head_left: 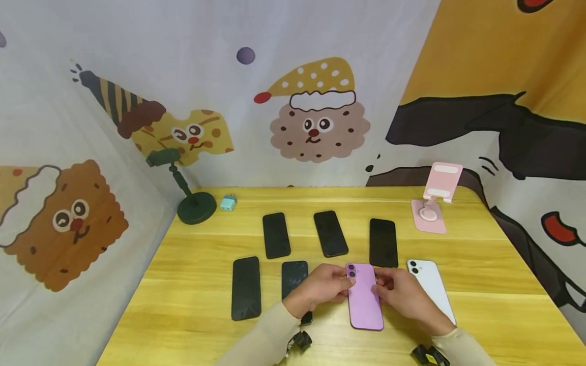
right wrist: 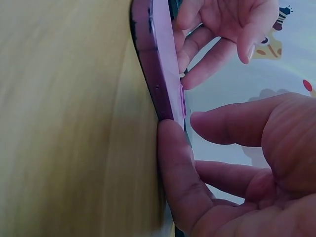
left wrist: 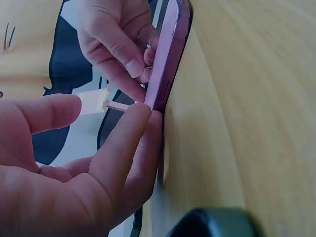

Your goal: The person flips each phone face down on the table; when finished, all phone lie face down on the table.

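Note:
A pink phone (head_left: 366, 302) lies back up on the wooden table, its two camera lenses at the far left corner. My left hand (head_left: 322, 285) is at its left edge, with fingers touching the side near the lenses. In the left wrist view, the left thumb (left wrist: 52, 111) is apart from the phone. My right hand (head_left: 405, 294) touches the opposite edge with its fingertips, and the right thumb (right wrist: 232, 121) also stands off the phone. Partly under my left forearm is a dark phone (head_left: 294, 277). Just right of my right hand lies a white phone (head_left: 435, 287).
Black phones lie behind: left (head_left: 276, 235), middle (head_left: 330, 234) and right (head_left: 383, 242). Another dark phone (head_left: 246, 288) is at the front left. A dark green stand (head_left: 197, 207), a light blue charger plug (head_left: 228, 203) and a pink phone stand (head_left: 443, 183) stand along the back.

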`<state>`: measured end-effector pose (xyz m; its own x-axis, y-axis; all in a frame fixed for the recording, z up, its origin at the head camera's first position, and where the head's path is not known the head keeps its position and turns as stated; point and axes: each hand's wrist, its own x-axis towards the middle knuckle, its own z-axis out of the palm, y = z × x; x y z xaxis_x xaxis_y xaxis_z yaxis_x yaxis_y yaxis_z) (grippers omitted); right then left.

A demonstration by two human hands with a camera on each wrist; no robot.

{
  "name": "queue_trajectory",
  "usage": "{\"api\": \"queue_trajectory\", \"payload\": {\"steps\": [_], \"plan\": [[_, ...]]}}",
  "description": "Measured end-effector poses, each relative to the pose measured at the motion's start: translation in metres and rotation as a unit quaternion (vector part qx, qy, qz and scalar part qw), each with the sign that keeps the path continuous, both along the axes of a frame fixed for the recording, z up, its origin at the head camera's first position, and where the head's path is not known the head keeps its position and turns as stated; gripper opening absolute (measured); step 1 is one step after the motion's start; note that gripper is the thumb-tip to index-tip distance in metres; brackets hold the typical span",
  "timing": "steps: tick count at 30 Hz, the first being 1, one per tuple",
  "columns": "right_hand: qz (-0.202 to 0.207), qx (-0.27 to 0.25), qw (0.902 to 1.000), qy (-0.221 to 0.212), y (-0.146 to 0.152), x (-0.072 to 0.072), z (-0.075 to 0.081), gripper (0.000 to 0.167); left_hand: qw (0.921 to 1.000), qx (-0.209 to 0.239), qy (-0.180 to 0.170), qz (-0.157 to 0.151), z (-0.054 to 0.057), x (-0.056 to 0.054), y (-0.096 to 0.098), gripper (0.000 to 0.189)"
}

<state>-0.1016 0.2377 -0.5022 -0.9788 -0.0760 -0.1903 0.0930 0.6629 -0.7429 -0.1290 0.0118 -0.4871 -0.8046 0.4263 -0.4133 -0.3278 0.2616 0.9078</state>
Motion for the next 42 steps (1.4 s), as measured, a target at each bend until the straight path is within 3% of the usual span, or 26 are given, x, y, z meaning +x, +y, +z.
{"api": "queue_trajectory", "payload": {"steps": [15,25,29,36,42], "plan": [[0.007,0.011,0.9999,0.003,0.002,-0.005,-0.002,0.048,0.999,0.042,-0.012,-0.013,-0.004,-0.005,-0.007,0.051],[0.01,-0.031,0.9994,-0.01,0.003,-0.01,-0.001,0.052,0.9984,0.056,-0.013,-0.002,-0.005,-0.007,-0.007,0.049],[0.011,-0.018,0.9998,-0.007,0.006,-0.011,0.001,0.051,0.9977,0.065,-0.019,-0.008,-0.005,-0.008,-0.01,0.052],[0.022,0.021,0.9992,0.027,0.009,-0.012,0.008,0.048,0.9972,0.072,-0.008,-0.021,-0.001,-0.005,-0.022,0.055],[0.015,-0.01,0.9996,0.021,0.001,-0.01,0.012,0.048,0.9967,0.078,-0.003,-0.018,0.003,-0.002,-0.037,0.048]]}}
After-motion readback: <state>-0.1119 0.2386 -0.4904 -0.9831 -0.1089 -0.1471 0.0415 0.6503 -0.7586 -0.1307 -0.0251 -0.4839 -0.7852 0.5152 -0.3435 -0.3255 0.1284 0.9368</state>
